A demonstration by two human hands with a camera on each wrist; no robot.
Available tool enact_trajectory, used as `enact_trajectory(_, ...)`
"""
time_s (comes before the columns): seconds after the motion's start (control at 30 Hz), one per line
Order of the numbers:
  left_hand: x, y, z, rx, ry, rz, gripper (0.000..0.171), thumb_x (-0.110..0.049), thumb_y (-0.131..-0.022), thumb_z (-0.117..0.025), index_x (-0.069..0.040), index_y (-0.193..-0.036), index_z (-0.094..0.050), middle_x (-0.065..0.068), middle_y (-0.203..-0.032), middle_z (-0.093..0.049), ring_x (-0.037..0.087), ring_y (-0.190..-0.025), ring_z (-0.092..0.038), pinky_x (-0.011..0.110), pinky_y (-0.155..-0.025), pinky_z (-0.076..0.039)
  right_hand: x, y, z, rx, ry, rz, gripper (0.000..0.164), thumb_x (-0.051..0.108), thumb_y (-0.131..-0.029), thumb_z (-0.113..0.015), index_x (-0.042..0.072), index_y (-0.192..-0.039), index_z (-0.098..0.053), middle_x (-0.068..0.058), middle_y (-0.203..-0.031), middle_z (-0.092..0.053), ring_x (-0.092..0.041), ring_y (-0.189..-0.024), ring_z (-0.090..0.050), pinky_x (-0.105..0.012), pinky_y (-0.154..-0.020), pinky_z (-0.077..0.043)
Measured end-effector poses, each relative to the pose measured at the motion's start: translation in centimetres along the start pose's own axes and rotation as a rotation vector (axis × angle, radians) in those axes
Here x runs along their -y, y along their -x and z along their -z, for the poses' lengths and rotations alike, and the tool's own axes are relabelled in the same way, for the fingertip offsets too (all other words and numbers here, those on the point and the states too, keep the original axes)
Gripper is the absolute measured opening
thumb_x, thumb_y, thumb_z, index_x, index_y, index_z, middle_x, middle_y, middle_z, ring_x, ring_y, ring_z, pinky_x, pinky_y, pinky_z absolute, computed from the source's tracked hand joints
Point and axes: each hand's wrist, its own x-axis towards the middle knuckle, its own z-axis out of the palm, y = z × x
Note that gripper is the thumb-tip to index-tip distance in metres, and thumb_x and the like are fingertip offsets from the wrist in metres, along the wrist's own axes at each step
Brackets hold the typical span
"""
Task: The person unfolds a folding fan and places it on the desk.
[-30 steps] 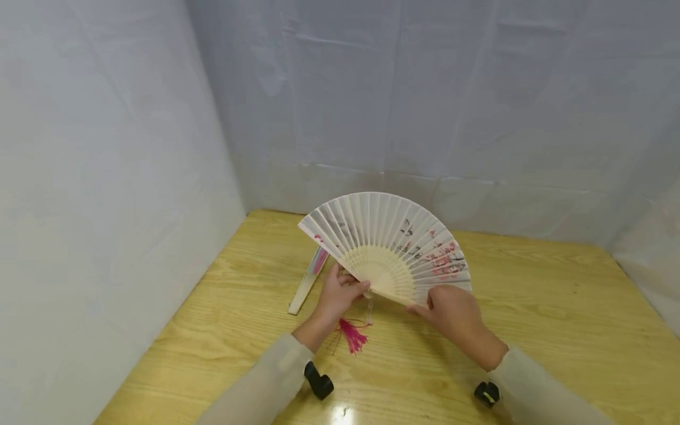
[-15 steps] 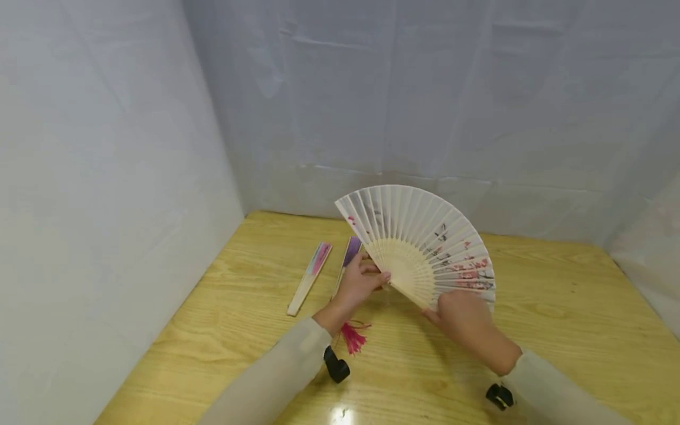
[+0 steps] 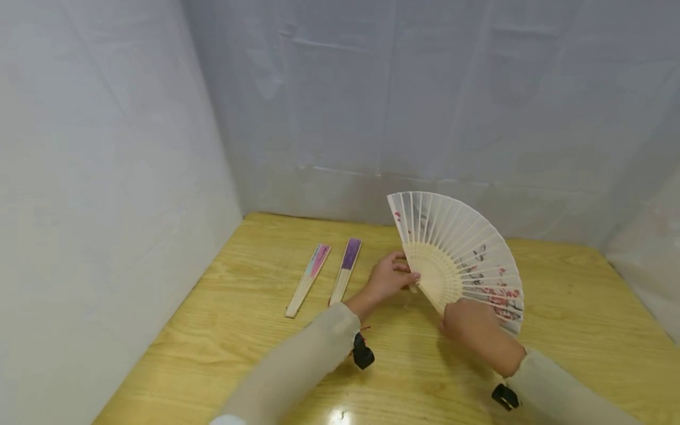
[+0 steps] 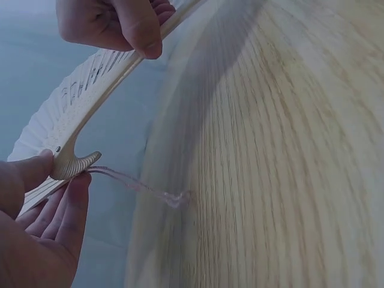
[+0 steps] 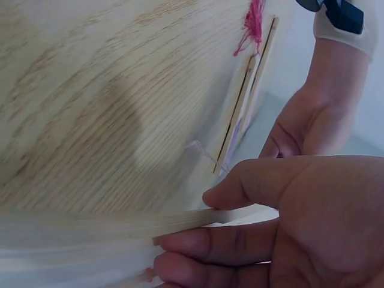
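A spread white folding fan (image 3: 451, 221) with red blossoms and dark leaves is held above the table, right of centre. My left hand (image 3: 388, 277) pinches its pivot end between thumb and fingers, as the left wrist view also shows. A pale looped cord (image 4: 138, 183) hangs from that end. My right hand (image 3: 475, 330) grips the fan's near outer rib, thumb on one side and fingers on the other in the right wrist view. To the left lie two folded fans, one pink and blue (image 3: 308, 280), one purple (image 3: 346, 268).
The wooden table (image 3: 212, 330) is bounded by a white sheet (image 3: 133, 147) on the left and a grey-looking sheet (image 3: 340, 118) behind. A pink tassel (image 5: 253, 27) lies by the folded fans; my left forearm mostly covers it in the head view.
Both hands have carried the spread fan to the right, and it has turned clockwise. The purple folded fan has come into view behind it. The two folded fans stay in place.
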Motion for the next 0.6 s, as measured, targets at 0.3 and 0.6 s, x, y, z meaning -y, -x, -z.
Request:
enact_trajectory(0.3, 0.2, -1.3, -2.6, 0.051, -0.154, 0.002, 0.045, -0.007, -0.086, -0.075, 0.003, -0.126, -0.059, 0.017, -0.100, -0.071, 0.022, -0.075, -0.071, 0.024, -0.065, -0.057, -0.8, 0.3, 0.2, 0.095, 0.012, -0.022, 0.024, 0.021, -0.086, -0.063, 0.005, -0.069, -0.060, -0.009, -0.066, -0.059, -0.028, -0.058, -0.059, -0.046, -0.051, -0.050)
enact_trajectory(0.6, 0.6, -2.4, -4.5, 0.137, -0.169, 0.034, 0.044, -0.009, -0.088, -0.072, 0.003, -0.128, -0.059, 0.016, -0.101, -0.072, 0.022, -0.077, -0.071, 0.024, -0.064, -0.057, -1.8, 0.7, 0.4, 0.166, -0.011, -0.033, 0.018, 0.017, -0.087, -0.063, 0.004, -0.075, -0.062, -0.010, -0.069, -0.060, -0.030, -0.062, -0.060, -0.045, -0.053, -0.051)
